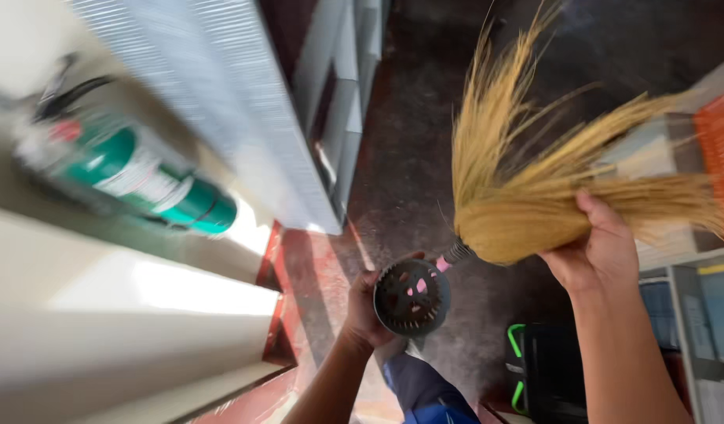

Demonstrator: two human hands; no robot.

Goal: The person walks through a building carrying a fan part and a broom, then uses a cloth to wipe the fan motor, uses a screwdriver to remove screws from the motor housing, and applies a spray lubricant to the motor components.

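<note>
While the right hand clutches the straw broom bristles, the left hand grips its dark round cap; a green, white-labelled fire extinguisher hangs on the wall to the left.

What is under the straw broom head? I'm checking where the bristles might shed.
Under the broom head lies dark speckled floor. The right hand grips the bristles, hiding part; the left hand holds the handle's round cap.
</note>
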